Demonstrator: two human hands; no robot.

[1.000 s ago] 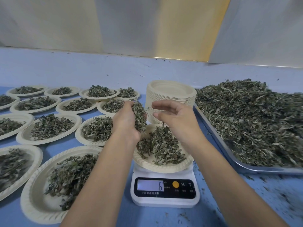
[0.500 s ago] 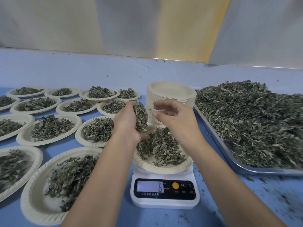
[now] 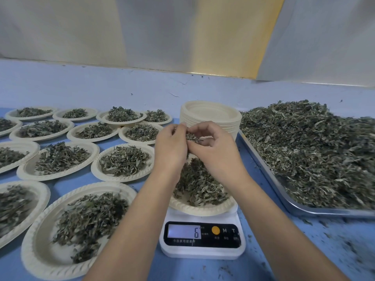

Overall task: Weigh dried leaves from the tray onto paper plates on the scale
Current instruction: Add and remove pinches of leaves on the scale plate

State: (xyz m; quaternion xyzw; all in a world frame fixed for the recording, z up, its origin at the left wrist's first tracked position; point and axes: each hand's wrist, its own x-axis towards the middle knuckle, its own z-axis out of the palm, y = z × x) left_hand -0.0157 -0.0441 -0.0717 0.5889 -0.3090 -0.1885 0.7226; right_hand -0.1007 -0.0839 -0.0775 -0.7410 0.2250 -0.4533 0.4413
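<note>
Above the paper plate (image 3: 194, 209) on the scale (image 3: 203, 251), left hand (image 3: 170, 152) grips a clump of dried leaves (image 3: 191, 137); right hand (image 3: 216, 154) pinches it too.

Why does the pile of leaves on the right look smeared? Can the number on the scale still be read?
Head view: the dried leaves in the tray blur toward the right edge, probably from the wide lens or head motion. Also in the head view, the display on the scale is sharp, free of glare, and reads 6. The light is soft and even.
</note>
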